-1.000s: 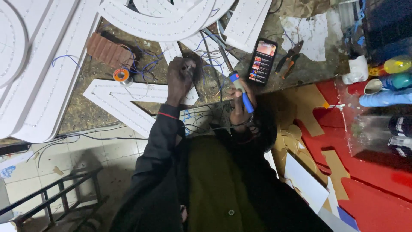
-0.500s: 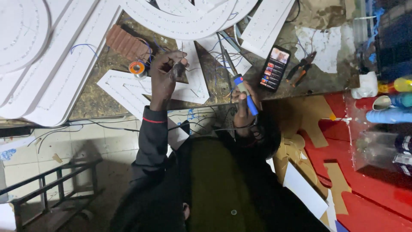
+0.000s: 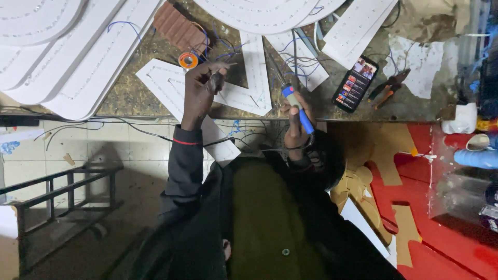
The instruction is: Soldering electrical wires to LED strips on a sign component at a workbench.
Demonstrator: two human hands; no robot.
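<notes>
Left hand: I see the left hand (image 3: 199, 91) raised above the V-shaped white sign letter (image 3: 228, 91), fingers pinched together on what looks like a thin strand of wire or solder (too fine for me to say which).
Right hand: the right hand (image 3: 296, 122) is wrapped closed around a blue-handled soldering iron (image 3: 296, 102), its tip pointing up toward the letter's right leg.
What has changed: over the last second the view has swung and drawn nearer, and the left hand has lifted off the letter's face, where it lay pressed flat, toward the orange solder spool (image 3: 188, 60). I read that as a pause to draw fresh material rather than a joint being made.
Work piece: the letter lies flat on the worn workbench (image 3: 129, 98), blue wires (image 3: 290, 62) trailing across it, its lower tip overhanging the bench edge.
Around it: a phone with a lit screen (image 3: 355, 83) and orange-handled pliers (image 3: 389, 88) lie to the right; larger white letter panels (image 3: 78, 57) fill the left.
</notes>
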